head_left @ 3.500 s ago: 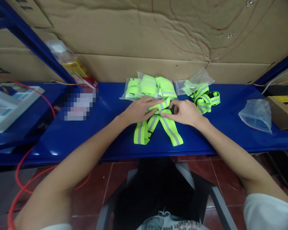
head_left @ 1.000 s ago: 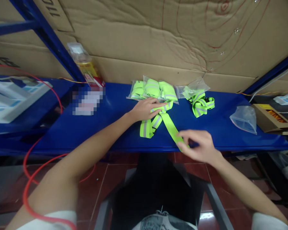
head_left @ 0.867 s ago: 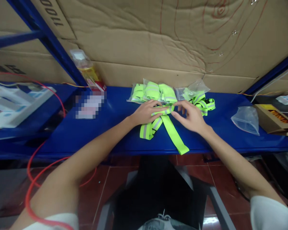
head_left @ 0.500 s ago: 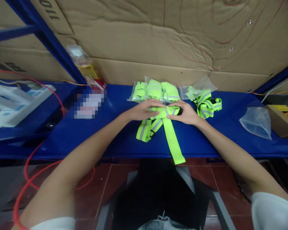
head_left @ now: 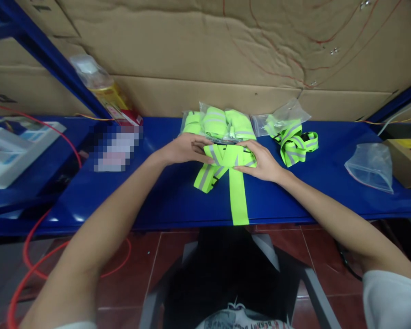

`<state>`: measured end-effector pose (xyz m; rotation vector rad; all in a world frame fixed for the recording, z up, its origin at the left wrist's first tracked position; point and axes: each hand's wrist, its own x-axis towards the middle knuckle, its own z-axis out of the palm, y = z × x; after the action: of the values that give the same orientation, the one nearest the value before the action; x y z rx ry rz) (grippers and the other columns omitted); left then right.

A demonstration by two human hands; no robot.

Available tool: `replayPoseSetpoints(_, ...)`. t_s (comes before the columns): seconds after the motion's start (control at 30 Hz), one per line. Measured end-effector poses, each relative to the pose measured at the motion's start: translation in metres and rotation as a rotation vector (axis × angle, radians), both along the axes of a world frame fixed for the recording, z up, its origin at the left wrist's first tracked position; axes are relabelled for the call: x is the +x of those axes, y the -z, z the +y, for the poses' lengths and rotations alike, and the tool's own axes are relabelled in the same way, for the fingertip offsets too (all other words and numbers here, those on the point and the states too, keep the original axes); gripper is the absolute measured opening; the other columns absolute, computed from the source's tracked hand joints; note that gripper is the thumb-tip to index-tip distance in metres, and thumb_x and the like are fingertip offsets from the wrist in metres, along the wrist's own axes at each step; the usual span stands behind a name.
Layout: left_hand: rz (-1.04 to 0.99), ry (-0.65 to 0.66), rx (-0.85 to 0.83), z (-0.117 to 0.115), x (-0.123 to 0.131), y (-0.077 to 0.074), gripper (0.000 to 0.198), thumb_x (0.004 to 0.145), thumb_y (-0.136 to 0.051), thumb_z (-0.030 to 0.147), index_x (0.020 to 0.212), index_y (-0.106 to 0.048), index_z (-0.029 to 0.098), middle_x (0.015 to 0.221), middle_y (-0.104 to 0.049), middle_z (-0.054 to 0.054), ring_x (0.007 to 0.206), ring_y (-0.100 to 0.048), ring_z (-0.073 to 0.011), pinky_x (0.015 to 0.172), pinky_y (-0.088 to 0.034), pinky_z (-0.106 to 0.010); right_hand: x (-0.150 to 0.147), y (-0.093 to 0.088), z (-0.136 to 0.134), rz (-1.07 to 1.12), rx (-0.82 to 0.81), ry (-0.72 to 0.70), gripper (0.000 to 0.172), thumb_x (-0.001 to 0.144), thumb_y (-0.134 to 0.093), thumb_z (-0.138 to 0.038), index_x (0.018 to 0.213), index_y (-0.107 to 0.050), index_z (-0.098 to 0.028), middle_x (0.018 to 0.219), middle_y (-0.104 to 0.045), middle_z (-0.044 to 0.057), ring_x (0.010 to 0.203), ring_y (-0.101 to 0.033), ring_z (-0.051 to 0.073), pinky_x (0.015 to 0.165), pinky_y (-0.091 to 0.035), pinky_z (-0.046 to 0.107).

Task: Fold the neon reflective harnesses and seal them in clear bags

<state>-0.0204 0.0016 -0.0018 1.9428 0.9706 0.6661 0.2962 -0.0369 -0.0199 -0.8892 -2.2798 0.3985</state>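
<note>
- Cardboard wall [head_left: 178, 50] fills the back, brown and creased, with red wire looping across its upper right.
- Below it runs the blue table [head_left: 164, 201], and everything in play sits along its middle stretch.
- Off at the far left, a bottle [head_left: 106, 91] leans by the frame; at the far right it's a cardboard box [head_left: 406, 164], with a see-through bag [head_left: 371, 169] lying just beside it.
- Behind the hands, three bagged straps [head_left: 215, 121] sit side by side, bright yellow-green; to their right lies a loose strap pile [head_left: 294, 148], partly under more plastic.
- Left hand [head_left: 185, 148] comes in with fingers bent, thumb in front, pinching the near end of the strap; how firmly, I can't tell.
- Right hand [head_left: 263, 160] has its end nipped between thumb and fingers, closed to the cloth's thickness.
- Between them, just in front of the bags, is the folded strap [head_left: 229, 156], its long axis running from hand to hand.
- Now the key line: a loose end [head_left: 239, 196] drops from its middle, square to that axis, reaching the table's front edge, and the right hand is nearer.
- Smallest of all, a loop [head_left: 205, 177] slants out below the left hand.
</note>
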Motion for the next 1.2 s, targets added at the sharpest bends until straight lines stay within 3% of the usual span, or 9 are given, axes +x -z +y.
replayPoseSetpoints(0.2, -0.125, 0.130, -0.162, -0.007, 0.007, -0.004, 0.071, 0.071, -0.099, 0.051, 0.131, -0.079, 0.019, 0.116, -0.083, -0.015, 0.104, -0.082, -0.0293, 0.093, -0.070, -0.050, 0.002, -0.003, 0.001, 0.073, -0.015, -0.027, 0.060, 0.092, -0.079, -0.059, 0.135, -0.057, -0.023, 0.135, -0.071, 0.013, 0.122, -0.069, 0.033, 0.104, -0.055, 0.045)
replayPoseSetpoints(0.4, -0.066, 0.231, -0.096, -0.012, 0.012, -0.010, 0.069, 0.078, -0.094, 0.057, 0.136, -0.077, 0.023, 0.122, -0.082, -0.012, 0.109, -0.080, -0.0279, 0.091, -0.068, -0.044, 0.001, -0.004, -0.002, -0.009, 0.076, -0.056, 0.046, 0.101, -0.072, -0.049, 0.136, -0.055, -0.026, 0.135, -0.068, 0.013, 0.127, -0.066, 0.033, 0.106, -0.056, 0.047)
replayPoseSetpoints(0.6, 0.066, 0.147, 0.067, -0.011, 0.011, -0.010, 0.049, 0.091, -0.082, 0.060, 0.127, -0.084, 0.028, 0.109, -0.085, -0.005, 0.086, -0.075, -0.0185, 0.073, -0.061, -0.031, 0.001, -0.010, -0.009, -0.219, 0.119, -0.038, 0.036, 0.108, -0.056, -0.038, 0.142, -0.057, -0.025, 0.145, -0.060, 0.016, 0.125, -0.067, 0.034, 0.087, -0.061, 0.044)
replayPoseSetpoints(0.7, 0.061, 0.144, 0.214, -0.013, 0.014, -0.007, 0.043, 0.090, -0.083, 0.059, 0.119, -0.087, 0.027, 0.107, -0.084, -0.006, 0.087, -0.075, -0.0183, 0.075, -0.060, -0.031, 0.005, -0.018, -0.009, -0.158, 0.069, -0.157, 0.044, 0.103, -0.066, -0.044, 0.141, -0.059, -0.025, 0.147, -0.061, 0.015, 0.133, -0.065, 0.035, 0.102, -0.059, 0.049)
replayPoseSetpoints(0.83, 0.087, 0.173, 0.491, -0.017, 0.020, -0.005, 0.038, 0.094, -0.081, 0.055, 0.117, -0.086, 0.025, 0.113, -0.082, -0.010, 0.101, -0.076, -0.0227, 0.093, -0.060, -0.037, 0.007, -0.025, -0.005, 0.017, -0.048, -0.201, 0.029, 0.106, -0.062, -0.051, 0.119, -0.070, -0.026, 0.136, -0.071, 0.010, 0.132, -0.066, 0.030, 0.117, -0.051, 0.050)
replayPoseSetpoints(0.9, 0.144, 0.195, 0.598, -0.020, 0.023, -0.005, 0.035, 0.098, -0.077, 0.051, 0.119, -0.085, 0.025, 0.117, -0.080, -0.011, 0.107, -0.074, -0.0248, 0.101, -0.058, -0.041, 0.008, -0.024, -0.002, 0.069, -0.103, -0.133, 0.034, 0.105, -0.065, -0.053, 0.124, -0.071, -0.026, 0.130, -0.072, 0.010, 0.122, -0.069, 0.028, 0.109, -0.055, 0.046)
replayPoseSetpoints(0.97, 0.210, 0.206, 0.654, -0.024, 0.024, -0.006, 0.033, 0.099, -0.077, 0.049, 0.121, -0.084, 0.025, 0.119, -0.078, -0.012, 0.110, -0.072, -0.0262, 0.103, -0.056, -0.043, 0.010, -0.020, 0.002, 0.084, -0.171, -0.068, 0.059, 0.096, -0.076, -0.058, 0.142, -0.065, -0.023, 0.123, -0.072, 0.011, 0.107, -0.069, 0.027, 0.094, -0.058, 0.042)
replayPoseSetpoints(1.03, 0.246, 0.215, 0.646, -0.027, 0.024, -0.008, 0.038, 0.096, -0.080, 0.053, 0.121, -0.085, 0.026, 0.121, -0.077, -0.012, 0.112, -0.071, -0.0268, 0.104, -0.055, -0.043, 0.012, -0.016, 0.007, 0.028, -0.217, -0.061, 0.075, 0.088, -0.082, -0.064, 0.147, -0.064, -0.020, 0.117, -0.072, 0.011, 0.098, -0.067, 0.026, 0.086, -0.057, 0.041)
replayPoseSetpoints(1.2, 0.159, 0.243, 0.480, -0.030, 0.024, -0.013, 0.032, 0.097, -0.077, 0.055, 0.112, -0.087, 0.028, 0.125, -0.076, -0.009, 0.108, -0.074, -0.0235, 0.099, -0.055, -0.037, 0.015, -0.017, 0.008, -0.120, -0.154, -0.146, 0.065, 0.086, -0.083, -0.067, 0.128, -0.071, -0.019, 0.117, -0.072, 0.012, 0.105, -0.066, 0.030, 0.096, -0.052, 0.043)
